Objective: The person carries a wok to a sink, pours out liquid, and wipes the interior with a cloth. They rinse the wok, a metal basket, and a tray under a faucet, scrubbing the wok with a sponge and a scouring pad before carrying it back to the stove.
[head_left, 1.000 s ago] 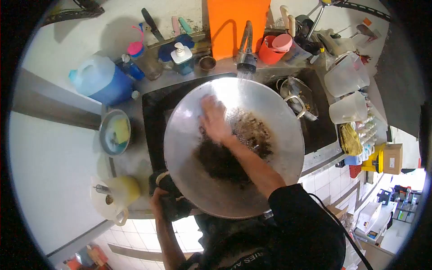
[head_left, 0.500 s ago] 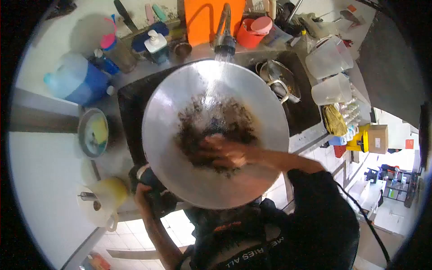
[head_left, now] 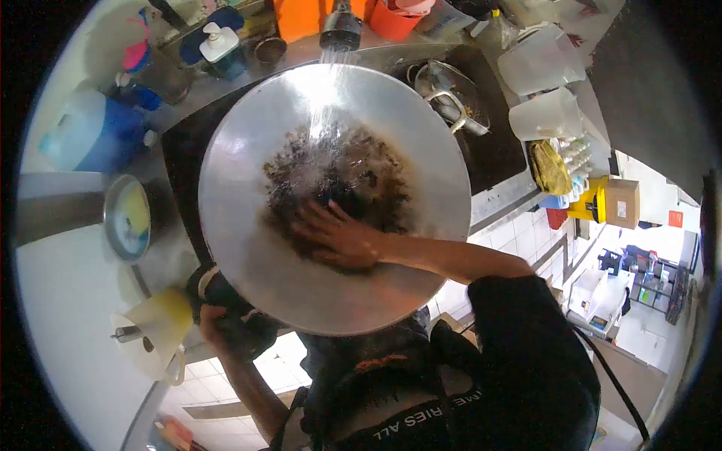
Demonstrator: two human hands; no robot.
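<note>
A large metal wok (head_left: 248, 248) rests tilted over the sink, its bottom blackened with a burnt-looking layer. Water from the faucet (head_left: 341, 31) runs down its inner wall onto the dark patch. Inside the wok, my right hand (head_left: 338, 237) lies with fingers spread against the blackened area, holding nothing that I can see. At the wok's lower left edge, my left hand (head_left: 218, 323) is closed on a dark cloth (head_left: 252, 334) bunched against the rim. Whether a handle is under the cloth is hidden.
The dark sink (head_left: 500, 150) holds a metal pot (head_left: 451, 94) with a strainer-like piece. Left stand a bowl with a yellow sponge (head_left: 137, 210), a yellowish pitcher (head_left: 162, 331) and a blue-liquid jug (head_left: 101, 131). A soap pump (head_left: 219, 45) is behind; plastic containers (head_left: 541, 60) are at right.
My right hand has shifted left inside the wok, its fingers now spread and clearer. The view has moved, so the wok and my left hand appear lower left.
</note>
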